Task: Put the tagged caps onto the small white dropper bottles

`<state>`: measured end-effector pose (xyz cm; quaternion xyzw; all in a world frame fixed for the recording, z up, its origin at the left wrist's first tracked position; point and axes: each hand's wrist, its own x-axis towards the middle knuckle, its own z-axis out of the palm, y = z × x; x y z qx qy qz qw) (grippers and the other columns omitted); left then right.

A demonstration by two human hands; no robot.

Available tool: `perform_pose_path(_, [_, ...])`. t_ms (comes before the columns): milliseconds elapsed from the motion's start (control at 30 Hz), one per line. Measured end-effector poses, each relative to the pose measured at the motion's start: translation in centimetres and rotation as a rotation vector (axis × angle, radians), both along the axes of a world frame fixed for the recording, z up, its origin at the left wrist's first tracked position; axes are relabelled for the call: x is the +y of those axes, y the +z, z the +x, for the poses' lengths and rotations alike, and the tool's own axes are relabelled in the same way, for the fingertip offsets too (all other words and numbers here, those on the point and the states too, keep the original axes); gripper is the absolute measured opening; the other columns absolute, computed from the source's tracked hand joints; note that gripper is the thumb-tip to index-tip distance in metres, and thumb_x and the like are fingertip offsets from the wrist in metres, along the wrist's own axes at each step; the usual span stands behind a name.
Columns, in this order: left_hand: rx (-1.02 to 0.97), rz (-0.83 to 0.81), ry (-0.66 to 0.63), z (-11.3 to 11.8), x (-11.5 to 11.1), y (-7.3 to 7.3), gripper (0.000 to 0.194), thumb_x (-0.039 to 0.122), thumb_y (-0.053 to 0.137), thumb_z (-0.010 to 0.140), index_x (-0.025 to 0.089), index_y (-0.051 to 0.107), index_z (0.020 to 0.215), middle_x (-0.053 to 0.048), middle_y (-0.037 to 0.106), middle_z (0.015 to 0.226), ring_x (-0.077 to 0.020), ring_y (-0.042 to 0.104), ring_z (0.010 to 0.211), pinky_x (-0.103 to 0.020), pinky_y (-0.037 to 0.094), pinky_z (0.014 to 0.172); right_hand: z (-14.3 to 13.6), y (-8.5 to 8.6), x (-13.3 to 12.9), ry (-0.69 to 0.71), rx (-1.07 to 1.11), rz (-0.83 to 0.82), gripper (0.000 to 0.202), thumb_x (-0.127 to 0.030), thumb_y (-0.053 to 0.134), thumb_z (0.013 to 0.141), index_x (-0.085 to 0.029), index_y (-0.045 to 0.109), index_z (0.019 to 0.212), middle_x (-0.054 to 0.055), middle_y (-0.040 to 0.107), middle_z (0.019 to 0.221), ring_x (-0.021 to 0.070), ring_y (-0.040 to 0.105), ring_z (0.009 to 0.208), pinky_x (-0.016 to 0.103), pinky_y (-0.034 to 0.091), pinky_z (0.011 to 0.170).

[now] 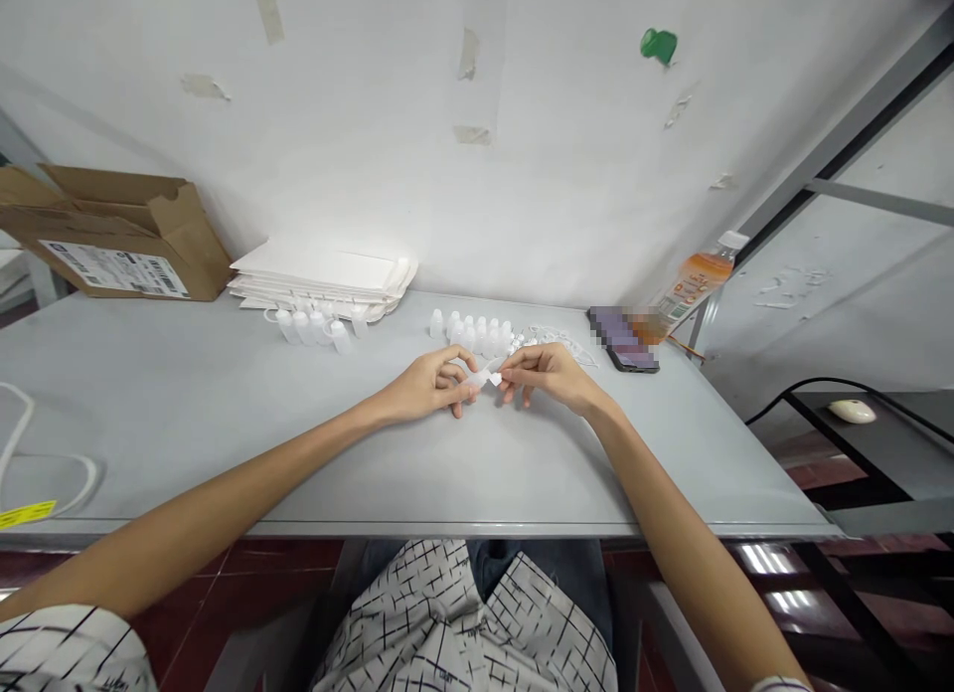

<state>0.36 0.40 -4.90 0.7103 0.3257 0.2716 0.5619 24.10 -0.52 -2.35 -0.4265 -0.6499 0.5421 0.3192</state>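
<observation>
Over the middle of the grey table, my left hand [426, 386] is closed around a small translucent white plastic squeeze bottle [479, 378], which lies tilted with its mouth end toward the right. The thumb and fingers of my right hand [553, 374] pinch a small white cap [496, 379] at that end; whether it is seated cannot be made out. Just beyond my hands stands a cluster of several similar uncapped bottles [471, 334]. Loose white caps and thin plastic loops [556, 342] lie in a pile behind my right hand.
Several bottles with looped caps [309, 327] stand at left, before a stack of white flat packets [320, 274]. A cardboard box [119, 240] sits far left; a white cable [85, 473] lies nearer. At right are a phone [622, 336] and an orange drink bottle [690, 296].
</observation>
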Motion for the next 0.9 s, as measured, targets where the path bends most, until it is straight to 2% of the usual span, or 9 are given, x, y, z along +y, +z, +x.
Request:
perform_pose_path(667, [-0.01,-0.02,-0.001,0.05,0.09,-0.04,0.034,0.04,0.069,0.084,0.018,0.052,0.105,-0.001,0.067,0.081,-0.0131,0.067,0.061,-0.03,0.052,0.069,-0.02,0.19,0.01,-0.055,0.017,0.049,0.032,-0.043,0.075,0.077,-0.013,0.072,0.085,0.009,0.073,0.077,0.0208,0.072,0.071,0.025,0.053,0.051])
perform_pose_path(900, [-0.005,-0.013,-0.017,0.07,0.11,-0.07,0.035,0.04,0.072,0.082,0.017,0.056,0.104,0.0,0.065,0.079,-0.0131,0.067,0.062,-0.031,0.053,0.071,-0.63,0.08,-0.25,-0.011,0.025,0.037,0.035,-0.044,0.077,0.075,-0.012,0.073,0.087,0.01,0.073,0.077,0.0216,0.073,0.071,0.025,0.053,0.049])
